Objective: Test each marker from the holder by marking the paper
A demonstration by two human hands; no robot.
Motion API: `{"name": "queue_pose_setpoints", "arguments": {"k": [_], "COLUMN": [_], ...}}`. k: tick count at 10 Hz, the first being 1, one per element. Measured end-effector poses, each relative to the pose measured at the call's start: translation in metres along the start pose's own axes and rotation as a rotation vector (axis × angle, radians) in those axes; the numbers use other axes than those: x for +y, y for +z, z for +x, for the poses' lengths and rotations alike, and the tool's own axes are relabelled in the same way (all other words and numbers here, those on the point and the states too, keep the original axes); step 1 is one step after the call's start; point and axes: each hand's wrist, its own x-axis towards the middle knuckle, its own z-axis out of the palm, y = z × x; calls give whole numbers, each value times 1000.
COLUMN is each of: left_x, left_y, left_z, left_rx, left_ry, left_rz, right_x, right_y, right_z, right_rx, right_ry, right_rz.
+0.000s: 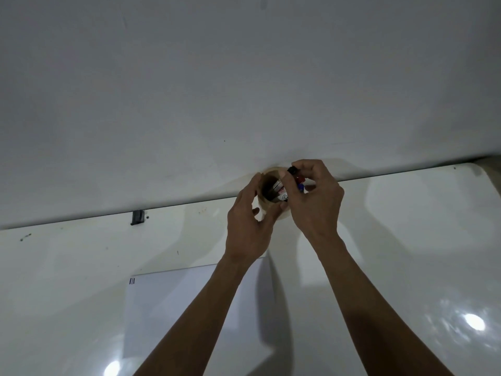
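On the glossy white table (406, 226), the white sheet of paper (173, 308) lies on my side of the round beige marker holder (264, 204), which stands by the wall. Three short dark strokes sit in the paper's far left corner, so I judge testing begun, with several markers left. My left hand (248, 226) cups the holder. My right hand (315, 202) pinches the markers (282, 189) at its rim. Their labels are unreadable.
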Motion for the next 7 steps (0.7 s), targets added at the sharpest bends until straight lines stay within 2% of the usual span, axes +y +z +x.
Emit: {"name": "queue_pose_setpoints", "arguments": {"k": [4,7], "left_x": [0,30], "left_y": [-3,-46], "left_z": [-1,-47], "left_rx": [-17,120], "left_ry": [-17,29], "left_rz": [37,21], "right_x": [-10,-55], "right_y": [-10,-48], "right_z": [-2,-41], "right_rx": [-16,53], "right_ry": [40,-100], "right_rz": [49,84]}}
